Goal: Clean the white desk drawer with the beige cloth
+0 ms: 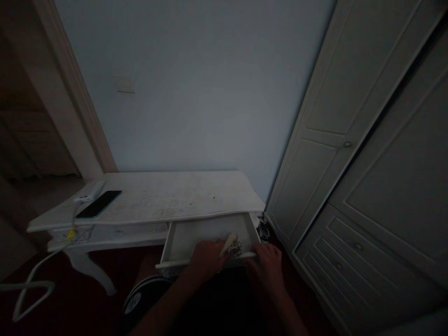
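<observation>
A white drawer is pulled out of a white table. My left hand is at the drawer's front, closed around a bunched cloth that is pale with dark spots. The cloth touches the inner side of the front panel. At the drawer's front right corner, my right hand has its fingers over the top edge of the panel. Dim light hides the finer details of both hands.
A phone lies on the table's left part beside a white power strip. A white cable hangs at the left. A wardrobe stands at the right, with dark items on the floor between.
</observation>
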{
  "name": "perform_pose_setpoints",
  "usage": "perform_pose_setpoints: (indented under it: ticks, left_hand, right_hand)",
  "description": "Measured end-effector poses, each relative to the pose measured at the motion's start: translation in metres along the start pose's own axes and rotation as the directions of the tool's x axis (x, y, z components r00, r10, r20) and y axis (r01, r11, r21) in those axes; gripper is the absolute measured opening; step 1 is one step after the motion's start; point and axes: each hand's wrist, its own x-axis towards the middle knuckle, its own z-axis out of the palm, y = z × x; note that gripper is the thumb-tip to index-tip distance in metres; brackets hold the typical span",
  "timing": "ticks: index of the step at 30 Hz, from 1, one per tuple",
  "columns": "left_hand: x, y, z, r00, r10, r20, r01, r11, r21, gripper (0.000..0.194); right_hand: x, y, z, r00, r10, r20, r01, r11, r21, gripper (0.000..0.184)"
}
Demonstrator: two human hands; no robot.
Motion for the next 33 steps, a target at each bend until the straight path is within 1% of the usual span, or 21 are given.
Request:
perform_pose_setpoints:
  ticks: [5, 9, 12, 14, 16, 19, 21, 23, 25, 28, 30, 33]
  left_hand:
    - [0.0, 0.003, -0.001, 1.0, 0.007, 0.006, -0.007, 1.0, 0.016, 0.054]
    - [-0.005, 0.003, 0.0, 0.999, -0.024, 0.028, 0.024, 1.0, -0.001, 0.059]
    - [-0.007, 0.003, 0.001, 0.998, -0.045, 0.035, 0.046, 0.998, -0.036, 0.059]
    - [-0.005, 0.0, 0.0, 0.998, -0.038, 0.047, 0.041, 0.997, -0.066, 0.059]
    - [-0.002, -0.009, -0.003, 0.996, -0.03, 0.084, 0.04, 0.992, -0.119, 0.057]
    - [0.003, -0.033, -0.014, 0.981, 0.026, 0.191, 0.023, 0.968, -0.249, 0.049]
    - [0.005, -0.054, -0.022, 0.958, 0.099, 0.268, -0.004, 0.942, -0.335, 0.046]
    - [0.005, -0.076, -0.028, 0.93, 0.17, 0.327, -0.036, 0.925, -0.378, 0.048]
    - [0.005, -0.095, -0.031, 0.9, 0.195, 0.389, -0.06, 0.941, -0.334, 0.049]
    - [0.004, -0.115, -0.027, 0.873, 0.167, 0.458, -0.076, 0.975, -0.211, 0.046]
    - [0.005, -0.12, -0.021, 0.874, 0.148, 0.463, -0.077, 0.983, -0.169, 0.045]
    - [0.01, -0.119, -0.01, 0.896, 0.101, 0.432, -0.058, 0.992, -0.111, 0.048]
  right_hand:
    - [-0.004, 0.0, 0.002, 1.0, -0.017, -0.016, 0.017, 1.0, -0.003, 0.015]
    - [-0.009, -0.001, 0.003, 0.999, -0.039, -0.001, 0.039, 0.999, 0.006, 0.014]
    - [-0.011, -0.001, 0.005, 1.0, -0.019, -0.001, 0.019, 1.0, 0.012, 0.012]
    - [-0.011, -0.001, 0.006, 1.0, -0.001, 0.01, 0.001, 1.0, 0.017, 0.013]
    - [-0.011, -0.001, 0.006, 0.999, 0.022, 0.026, -0.023, 1.0, 0.021, 0.015]
    - [-0.011, -0.001, 0.008, 0.998, 0.047, 0.033, -0.048, 0.998, 0.041, 0.017]
    - [-0.011, -0.002, 0.008, 0.998, 0.052, 0.029, -0.053, 0.997, 0.05, 0.017]
    - [-0.012, -0.002, 0.009, 0.998, 0.055, 0.029, -0.056, 0.997, 0.051, 0.017]
    - [-0.012, -0.002, 0.009, 0.998, 0.062, 0.034, -0.063, 0.996, 0.057, 0.017]
    - [-0.011, -0.002, 0.01, 0.996, 0.077, 0.039, -0.08, 0.994, 0.08, 0.018]
    - [-0.011, -0.002, 0.009, 0.996, 0.077, 0.041, -0.081, 0.993, 0.091, 0.019]
    - [-0.01, -0.004, 0.007, 0.996, 0.073, 0.05, -0.077, 0.992, 0.099, 0.017]
